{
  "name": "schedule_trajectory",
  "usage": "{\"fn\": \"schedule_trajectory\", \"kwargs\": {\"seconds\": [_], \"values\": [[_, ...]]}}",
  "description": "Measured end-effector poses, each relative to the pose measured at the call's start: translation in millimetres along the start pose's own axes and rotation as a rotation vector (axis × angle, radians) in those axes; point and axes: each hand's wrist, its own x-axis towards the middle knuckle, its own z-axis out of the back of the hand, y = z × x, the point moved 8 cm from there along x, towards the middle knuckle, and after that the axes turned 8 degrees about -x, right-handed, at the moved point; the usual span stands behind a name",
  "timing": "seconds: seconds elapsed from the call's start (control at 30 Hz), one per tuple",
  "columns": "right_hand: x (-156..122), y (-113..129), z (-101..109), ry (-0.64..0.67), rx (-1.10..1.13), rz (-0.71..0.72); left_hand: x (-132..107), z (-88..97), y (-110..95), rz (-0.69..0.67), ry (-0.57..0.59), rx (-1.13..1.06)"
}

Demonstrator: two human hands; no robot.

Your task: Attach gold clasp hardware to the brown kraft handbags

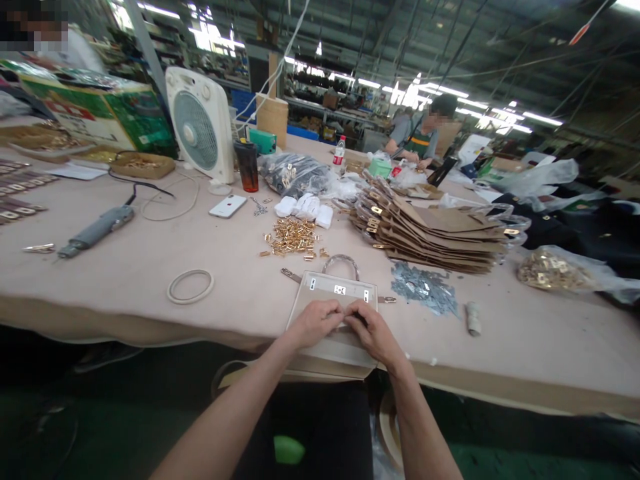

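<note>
A beige handbag (327, 298) lies at the table's front edge, its looped handle (341, 259) pointing away from me. Metal fittings show on its upper panel, and a strap with a buckle sticks out on either side. Over the middle of the bag, my left hand (320, 319) and my right hand (366, 327) meet with fingertips pinched together. Whatever sits between the fingers is too small or hidden to name. Beyond the handle lies a heap of gold metal fittings (293, 237). Flat grey metal pieces (424, 288) are spread to the right of the bag.
Stacked brown bag panels (440, 233) stand behind the grey pieces. Leftward lie a tape ring (190, 287), a corded electric screwdriver (97, 230) and a phone (228, 206). A fan (197, 127) and a dark cup (247, 167) stand farther back. Another person (425, 137) works across the table.
</note>
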Motion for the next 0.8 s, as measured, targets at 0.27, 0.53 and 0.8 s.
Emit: {"fn": "schedule_trajectory", "kwargs": {"seconds": [0.27,0.53,0.8], "values": [[-3.8,-2.5,-2.6,-0.094,0.046,0.027,2.7,2.2,1.6,0.09,-0.076,-0.127],[-16.8,-27.8,8.8,-0.176,0.301,-0.047,4.0,4.5,8.7,0.099,-0.126,-0.157],[-24.7,-78.3,63.2,-0.494,0.316,-0.211,-2.0,-4.7,-5.9,0.011,-0.002,-0.005]]}}
